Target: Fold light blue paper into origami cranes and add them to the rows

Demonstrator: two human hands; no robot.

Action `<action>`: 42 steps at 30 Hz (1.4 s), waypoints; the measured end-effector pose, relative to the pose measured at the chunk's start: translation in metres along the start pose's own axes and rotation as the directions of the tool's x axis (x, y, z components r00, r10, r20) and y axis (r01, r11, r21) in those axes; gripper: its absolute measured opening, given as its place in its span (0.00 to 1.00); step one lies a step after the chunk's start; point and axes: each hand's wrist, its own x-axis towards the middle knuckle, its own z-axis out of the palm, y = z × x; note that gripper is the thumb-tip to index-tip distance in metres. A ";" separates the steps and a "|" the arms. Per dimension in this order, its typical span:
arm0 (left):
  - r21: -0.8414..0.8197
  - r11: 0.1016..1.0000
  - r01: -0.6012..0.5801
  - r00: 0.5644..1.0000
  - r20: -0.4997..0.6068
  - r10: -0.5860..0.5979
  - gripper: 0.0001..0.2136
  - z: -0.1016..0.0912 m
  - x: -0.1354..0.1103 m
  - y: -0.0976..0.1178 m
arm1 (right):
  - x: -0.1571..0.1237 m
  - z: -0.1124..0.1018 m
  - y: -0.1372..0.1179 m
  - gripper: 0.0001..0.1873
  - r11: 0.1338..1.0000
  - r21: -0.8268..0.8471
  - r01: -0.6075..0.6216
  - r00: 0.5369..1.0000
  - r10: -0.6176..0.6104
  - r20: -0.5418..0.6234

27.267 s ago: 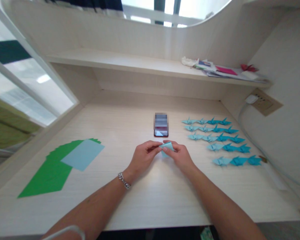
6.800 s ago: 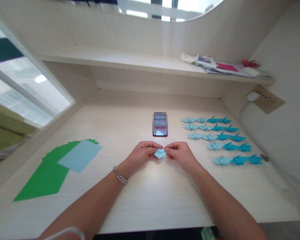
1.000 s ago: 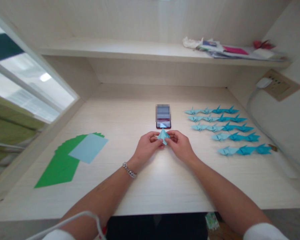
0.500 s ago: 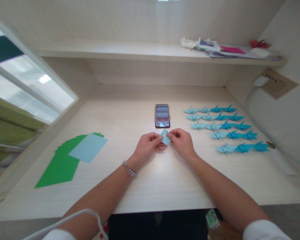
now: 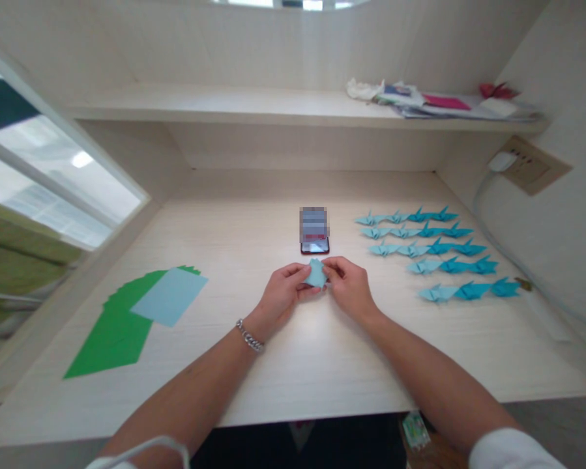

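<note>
- The small pale-blue paper [image 5: 316, 275] was near the centre of the frame, just below the phone [image 5: 315, 247], held between both hands.
- The left hand [image 5: 287, 286] had its thumb and fingers clamped on the paper's left side, thumb on the near face.
- The right hand [image 5: 347, 281] pinched the right edge between thumb and forefinger; its other fingers were mostly hidden.
- Done, at right of the frame: eighteen folded paper birds [image 5: 471, 290] in five rows, the upper three with four each, the lower two with three.
- The held piece seemed only partly folded: it looked compact, with a notched top edge, and no spread wings showed. Its exact fold was too small to tell.
- Left unfolded, at left of the frame: one pale-blue sheet [image 5: 170, 296], lying over fanned green sheets [image 5: 109, 345].
</note>
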 end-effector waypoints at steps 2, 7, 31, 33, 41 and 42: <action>-0.036 0.999 0.005 1.000 -0.021 -0.005 0.08 0.001 0.000 0.001 | -0.001 0.001 0.002 0.08 1.000 0.017 0.012 0.999 -0.012 -0.036; -0.113 0.994 0.013 1.000 0.003 -0.013 0.08 0.003 0.000 0.004 | 0.000 -0.001 0.005 0.06 0.999 0.025 0.045 0.998 -0.043 -0.053; 0.288 0.926 -0.246 0.966 -0.005 0.258 0.09 -0.009 0.007 0.001 | 0.006 -0.013 0.006 0.12 0.903 -0.193 0.385 0.894 -0.312 0.323; 0.372 0.889 -0.268 0.953 -0.033 0.301 0.08 -0.011 0.008 0.001 | 0.006 -0.014 0.007 0.12 0.898 -0.210 0.388 0.877 -0.289 0.384; 0.479 0.832 -0.279 0.954 0.044 0.295 0.10 -0.008 0.003 0.009 | 0.002 -0.013 -0.001 0.10 0.900 -0.282 0.333 0.894 -0.206 0.397; 0.447 0.854 -0.267 0.959 0.038 0.280 0.12 -0.007 0.002 0.010 | 0.003 -0.011 -0.003 0.09 0.928 -0.242 0.284 0.916 -0.187 0.356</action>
